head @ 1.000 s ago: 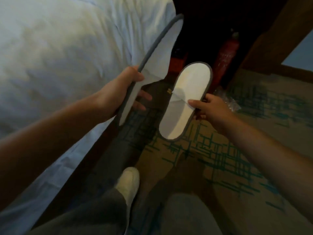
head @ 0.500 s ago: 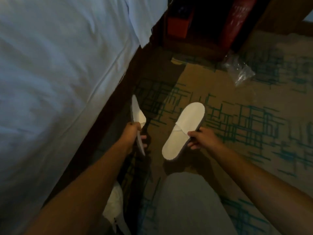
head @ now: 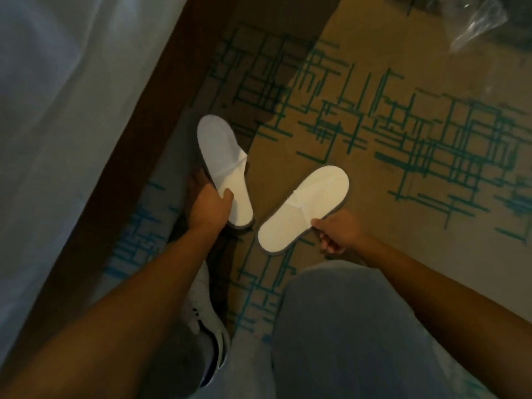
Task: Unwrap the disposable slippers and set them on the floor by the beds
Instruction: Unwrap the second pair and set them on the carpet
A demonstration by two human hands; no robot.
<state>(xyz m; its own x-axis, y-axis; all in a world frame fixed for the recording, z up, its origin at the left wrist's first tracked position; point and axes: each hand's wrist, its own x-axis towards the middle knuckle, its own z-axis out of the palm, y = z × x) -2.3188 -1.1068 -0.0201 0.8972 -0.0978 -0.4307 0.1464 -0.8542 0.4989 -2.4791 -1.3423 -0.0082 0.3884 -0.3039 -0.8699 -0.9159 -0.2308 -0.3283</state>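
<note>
Two white disposable slippers with grey soles are low over the patterned carpet beside the bed. My left hand [head: 208, 204] grips the heel end of the left slipper [head: 221, 156], thumb on top, its toe pointing up along the bed's dark wooden base. My right hand [head: 336, 230] pinches the right edge of the right slipper [head: 305, 203], which lies flat with its toe pointing up and to the right. The two heels are close together. Whether the soles touch the carpet I cannot tell.
The white bed cover [head: 57, 110] and dark bed base [head: 138, 131] run along the left. A crumpled clear plastic wrapper [head: 478, 23] lies on the carpet at top right. My grey trouser knee [head: 339, 326] and white shoe [head: 210, 326] fill the bottom.
Both hands have lowered the slippers from chest height toward the carpet. The left slipper has turned from edge-on to flat, face up. The view has tilted down and closer.
</note>
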